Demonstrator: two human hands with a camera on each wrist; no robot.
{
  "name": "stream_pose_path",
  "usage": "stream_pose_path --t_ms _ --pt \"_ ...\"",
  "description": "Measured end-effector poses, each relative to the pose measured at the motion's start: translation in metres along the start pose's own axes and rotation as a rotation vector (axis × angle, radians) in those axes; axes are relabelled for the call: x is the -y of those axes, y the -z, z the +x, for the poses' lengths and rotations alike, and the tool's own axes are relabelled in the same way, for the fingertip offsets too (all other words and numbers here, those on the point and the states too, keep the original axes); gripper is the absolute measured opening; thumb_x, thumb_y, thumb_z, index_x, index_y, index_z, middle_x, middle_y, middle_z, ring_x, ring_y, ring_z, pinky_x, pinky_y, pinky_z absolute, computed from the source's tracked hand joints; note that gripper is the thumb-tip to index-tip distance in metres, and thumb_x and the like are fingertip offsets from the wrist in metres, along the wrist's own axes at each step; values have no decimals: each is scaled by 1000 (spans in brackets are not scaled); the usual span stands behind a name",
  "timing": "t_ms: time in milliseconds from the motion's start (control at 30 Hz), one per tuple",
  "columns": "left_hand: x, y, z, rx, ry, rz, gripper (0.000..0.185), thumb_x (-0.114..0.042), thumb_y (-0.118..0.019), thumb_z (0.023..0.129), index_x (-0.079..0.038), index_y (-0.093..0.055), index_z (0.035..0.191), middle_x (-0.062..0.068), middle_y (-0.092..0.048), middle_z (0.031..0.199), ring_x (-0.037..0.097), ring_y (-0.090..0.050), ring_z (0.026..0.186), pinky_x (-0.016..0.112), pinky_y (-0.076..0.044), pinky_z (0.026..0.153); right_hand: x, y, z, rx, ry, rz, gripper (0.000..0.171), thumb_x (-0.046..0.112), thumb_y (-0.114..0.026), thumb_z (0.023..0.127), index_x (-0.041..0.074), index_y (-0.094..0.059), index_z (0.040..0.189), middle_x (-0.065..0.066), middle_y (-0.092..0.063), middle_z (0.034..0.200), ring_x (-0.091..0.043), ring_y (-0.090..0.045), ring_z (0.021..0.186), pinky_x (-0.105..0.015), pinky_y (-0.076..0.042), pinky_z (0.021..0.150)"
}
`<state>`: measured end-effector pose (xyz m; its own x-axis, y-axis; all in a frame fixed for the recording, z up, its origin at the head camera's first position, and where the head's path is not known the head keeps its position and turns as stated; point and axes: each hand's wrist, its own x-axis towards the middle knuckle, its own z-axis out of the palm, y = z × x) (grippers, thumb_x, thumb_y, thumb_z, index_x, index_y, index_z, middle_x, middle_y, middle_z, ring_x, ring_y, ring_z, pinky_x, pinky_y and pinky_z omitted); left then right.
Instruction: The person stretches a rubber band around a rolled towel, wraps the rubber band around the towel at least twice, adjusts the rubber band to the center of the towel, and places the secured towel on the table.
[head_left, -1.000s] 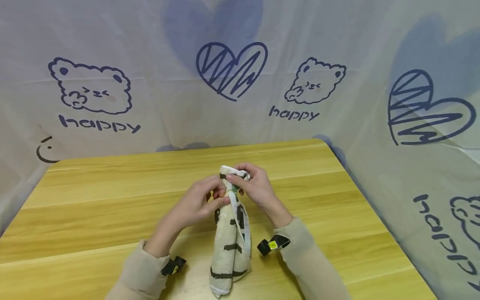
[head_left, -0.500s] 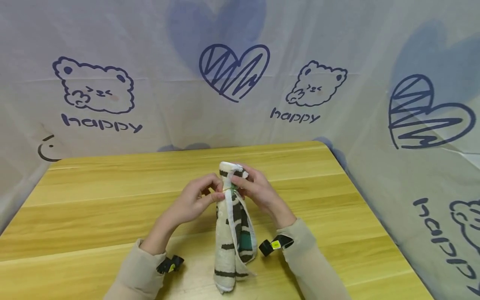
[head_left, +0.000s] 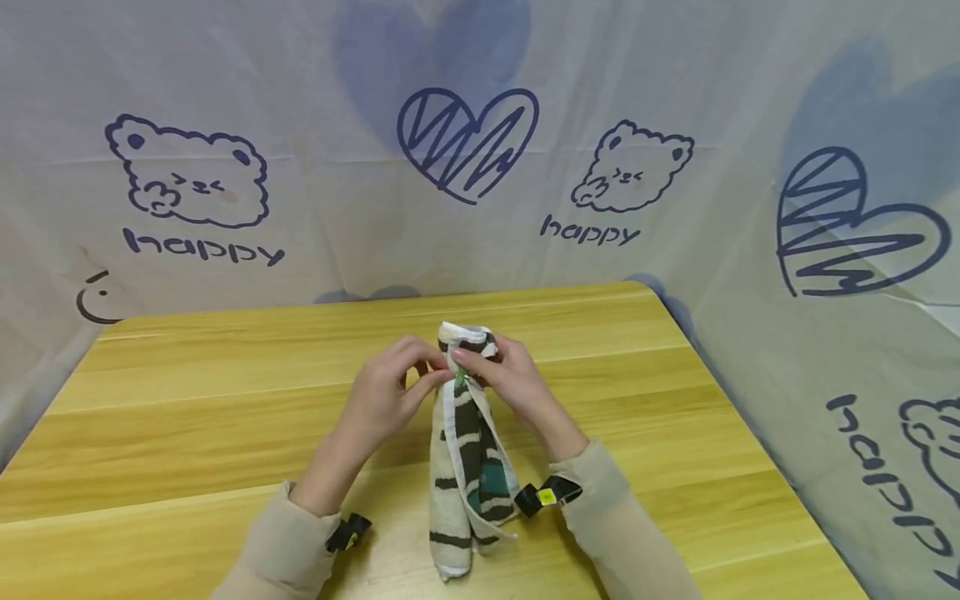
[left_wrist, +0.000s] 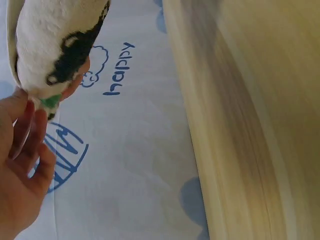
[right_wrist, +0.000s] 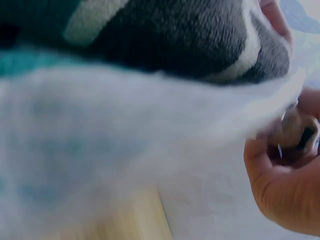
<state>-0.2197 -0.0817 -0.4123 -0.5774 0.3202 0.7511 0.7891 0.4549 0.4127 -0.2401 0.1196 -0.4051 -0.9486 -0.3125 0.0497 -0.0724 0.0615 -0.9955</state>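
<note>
A cream towel (head_left: pixel 451 467) with dark stripes and green patches stands gathered over the table, narrow at the neck and flaring below. My left hand (head_left: pixel 392 385) pinches the neck from the left, thumb against fingertips. In the left wrist view, the left hand (left_wrist: pixel 26 155) is at the narrow end beside a small green patch. My right hand (head_left: pixel 517 379) grips the bunched top from the right, its thumb across the front. Close to the right wrist camera, the towel's white edge (right_wrist: pixel 100 115) blurs and covers much of the view, with the right hand (right_wrist: pixel 287 185) beyond it.
The wooden table (head_left: pixel 225 417) spreads around both arms. Behind it and along the right hangs a pale cloth (head_left: pixel 322 208) printed with bears and hearts. Black straps with small cameras (head_left: pixel 547 496) sit on both wrists.
The towel has turned and its front fold has spread, showing more dark stripes and green. My left hand has moved slightly up along the neck. The right hand keeps hold of the top.
</note>
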Motion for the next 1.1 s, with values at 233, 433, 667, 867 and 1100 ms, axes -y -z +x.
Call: stream_pose_path --t_ms 233,433,667,867,1100 --pt "-4 -4 0 -29 -165 218 16 -8 -86 85 -5 -82 99 6 -73 99 20 -71 78 30 -57 59 0 -6 0 -138 -17 84 29 14 -70 99 -6 -69 119 2 -68 89 -9 -57 73 -23 -49 66" --pt "-6 -4 -1 -22 -179 274 12 -9 -83 88 -5 -80 98 6 -72 100 21 -70 79 32 -58 59 0 -11 2 -197 -58 164 28 12 -72 98 -7 -69 118 1 -70 90 -8 -61 74 -22 -51 66" --pt "-9 1 -2 137 -62 282 11 -12 -81 91 -9 -70 93 1 -69 95 12 -60 69 28 -51 54 -2 -17 1 -206 -12 97 27 6 -76 94 -9 -70 115 -5 -72 91 -8 -59 72 -20 -48 62" --pt "-11 -1 -3 248 4 232 10 -11 -73 86 -12 -63 88 -3 -61 87 10 -57 73 23 -50 58 -6 -18 2 -199 13 67 26 6 -76 94 -9 -71 114 -5 -72 90 -9 -60 72 -20 -49 62" --pt "-14 -13 -5 298 -72 202 15 -13 -72 76 -15 -59 83 -6 -54 79 8 -49 70 21 -45 58 -14 -12 8 -234 -24 71 27 7 -77 93 -9 -72 113 -11 -74 96 -9 -65 75 -19 -53 61"
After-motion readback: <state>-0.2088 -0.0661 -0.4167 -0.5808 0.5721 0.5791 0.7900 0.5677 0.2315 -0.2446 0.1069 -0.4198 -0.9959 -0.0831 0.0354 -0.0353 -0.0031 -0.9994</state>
